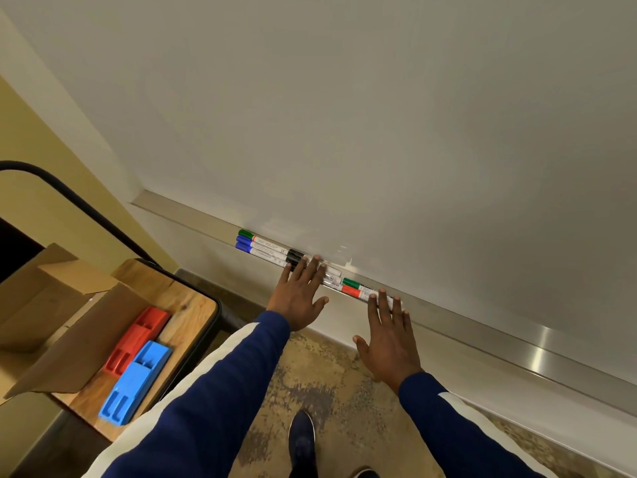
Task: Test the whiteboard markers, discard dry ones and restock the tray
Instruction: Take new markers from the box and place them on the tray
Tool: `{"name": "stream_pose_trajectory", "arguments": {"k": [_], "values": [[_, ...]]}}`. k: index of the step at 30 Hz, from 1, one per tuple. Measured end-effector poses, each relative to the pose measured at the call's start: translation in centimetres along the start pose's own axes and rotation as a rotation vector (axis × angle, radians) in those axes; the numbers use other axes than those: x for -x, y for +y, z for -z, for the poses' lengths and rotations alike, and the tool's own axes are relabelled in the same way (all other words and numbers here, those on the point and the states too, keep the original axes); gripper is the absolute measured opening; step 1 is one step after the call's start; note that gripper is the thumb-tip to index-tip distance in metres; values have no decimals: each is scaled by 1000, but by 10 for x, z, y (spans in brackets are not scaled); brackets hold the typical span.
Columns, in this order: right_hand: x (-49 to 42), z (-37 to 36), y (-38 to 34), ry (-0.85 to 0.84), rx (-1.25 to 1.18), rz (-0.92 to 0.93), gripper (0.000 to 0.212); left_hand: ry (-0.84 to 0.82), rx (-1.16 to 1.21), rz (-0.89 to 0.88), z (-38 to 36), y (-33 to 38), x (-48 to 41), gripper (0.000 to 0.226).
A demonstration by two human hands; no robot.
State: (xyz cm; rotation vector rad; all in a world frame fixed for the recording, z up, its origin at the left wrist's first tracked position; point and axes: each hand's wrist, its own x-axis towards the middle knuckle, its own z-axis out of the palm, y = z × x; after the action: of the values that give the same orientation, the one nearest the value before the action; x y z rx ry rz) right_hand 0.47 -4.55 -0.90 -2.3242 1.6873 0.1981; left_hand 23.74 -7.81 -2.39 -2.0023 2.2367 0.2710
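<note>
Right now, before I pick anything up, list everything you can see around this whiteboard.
whiteboard: one, white, on the wall ahead.
tray: one, silver, along the whiteboard's lower edge.
markers: at least six, green, blue, black and red caps, in the tray.
cardboard box: one, brown, open, on the table.
red holder: one, on the table by the box.
blue holder: one, beside the red one.
table: one, wooden, at left.
shoes: two, dark, on the floor.
left hand: fingers straight, on the black-capped markers.
right hand: fingers straight, on the red and green markers.
</note>
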Motion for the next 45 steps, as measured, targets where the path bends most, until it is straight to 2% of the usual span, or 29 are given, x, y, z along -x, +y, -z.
{"name": "stream_pose_trajectory", "arguments": {"k": [16, 26, 37, 45], "values": [[11, 0, 11, -36, 4, 19, 86, -34, 56, 145, -7, 9, 30, 80], [-3, 8, 23, -39, 18, 140, 83, -60, 59, 153, -6, 9, 37, 80], [-15, 12, 29, -33, -3, 145, 83, -68, 26, 107, -4, 15, 30, 76], [-16, 9, 26, -48, 15, 181, 82, -52, 16, 158, -10, 9, 25, 80]]}}
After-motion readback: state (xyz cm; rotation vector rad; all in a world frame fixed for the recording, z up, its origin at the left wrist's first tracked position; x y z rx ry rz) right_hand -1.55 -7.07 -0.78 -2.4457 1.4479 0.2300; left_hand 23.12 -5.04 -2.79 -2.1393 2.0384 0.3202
